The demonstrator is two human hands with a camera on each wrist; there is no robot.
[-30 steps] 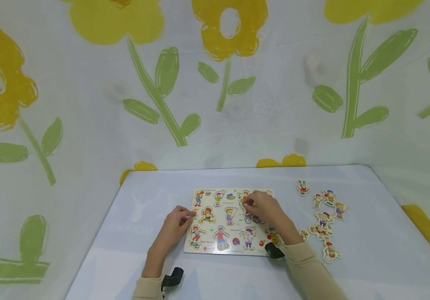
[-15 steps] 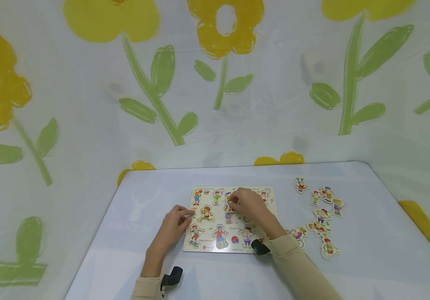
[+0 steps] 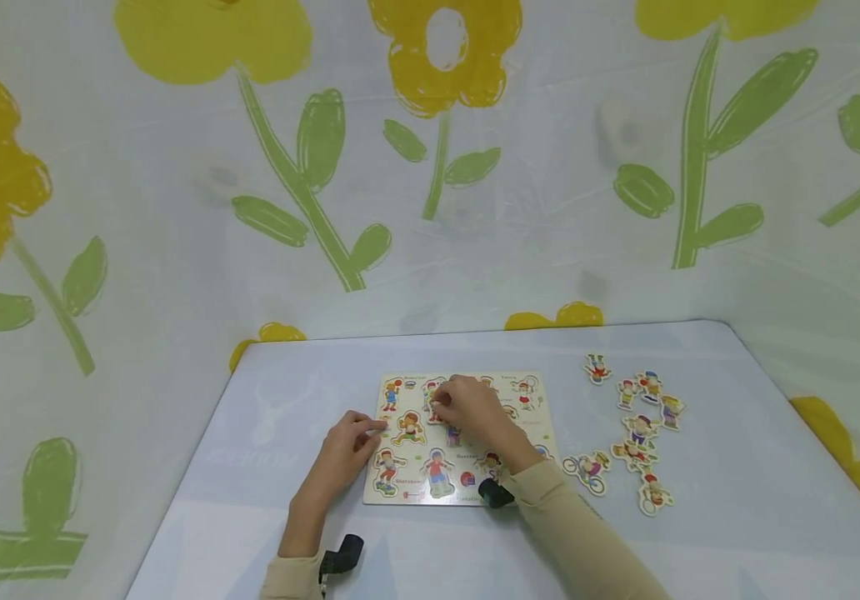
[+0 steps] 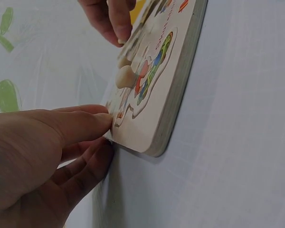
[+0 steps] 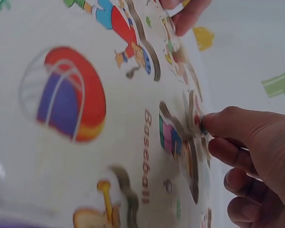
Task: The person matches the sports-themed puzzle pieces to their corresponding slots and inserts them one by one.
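A wooden puzzle board (image 3: 544, 421) printed with sports figures lies flat on the table. My left hand (image 3: 346, 442) grips its left edge; in the left wrist view the thumb rests on the top near the corner and other fingertips are at the side. My right hand (image 3: 475, 412) is over the upper middle of the board. Its thumb and index finger pinch a small figure-shaped puzzle piece (image 5: 195, 111) in reddish colours, partly hidden by the fingertips. Other figures on the board, such as a runner (image 3: 409, 427), show near the left hand.
On the table (image 3: 310, 383) right of the board lie several loose figure pieces, among them a cyclist piece (image 3: 587, 472) close to the board and an upside-down figure (image 3: 597, 368) at the back. A flower-patterned curtain (image 3: 550, 208) hangs behind the table.
The right hand has moved left across the board with its pinched piece, uncovering the right side of the board and the cyclist piece. The left hand stays at the left edge.
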